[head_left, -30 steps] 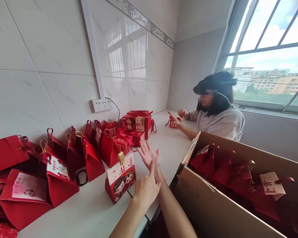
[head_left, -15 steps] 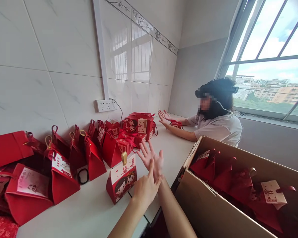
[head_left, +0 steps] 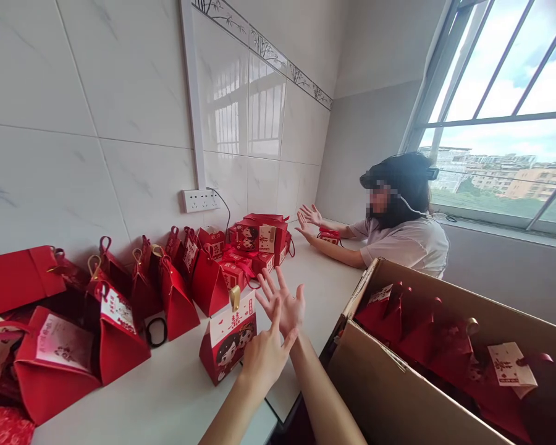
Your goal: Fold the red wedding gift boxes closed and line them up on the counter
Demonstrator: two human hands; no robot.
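Note:
My left hand [head_left: 264,360] has its index finger stretched out toward my right palm and its thumb held apart; its other fingers are mostly hidden. It holds nothing. Beyond it, my right hand [head_left: 287,308] lies palm up with fingers and thumb spread, also holding nothing. Whether the pointing fingertip touches the palm is hard to tell. Left of both hands stands a red and cream gift box [head_left: 227,346] with two cartoon heads, a red character and a gold loop handle, upright on the white table [head_left: 180,386].
Several red gift boxes [head_left: 176,296] line the table along the tiled wall, with a pile of red boxes [head_left: 262,238] farther back. At right, an open cardboard box [head_left: 375,364] holds more. Across the table, a person [head_left: 403,235] holds both palms up near a small red box [head_left: 328,237].
My left hand has shifted slightly left and down, its thumb drawing away from my right wrist. My right hand stays spread. The view has tilted a little.

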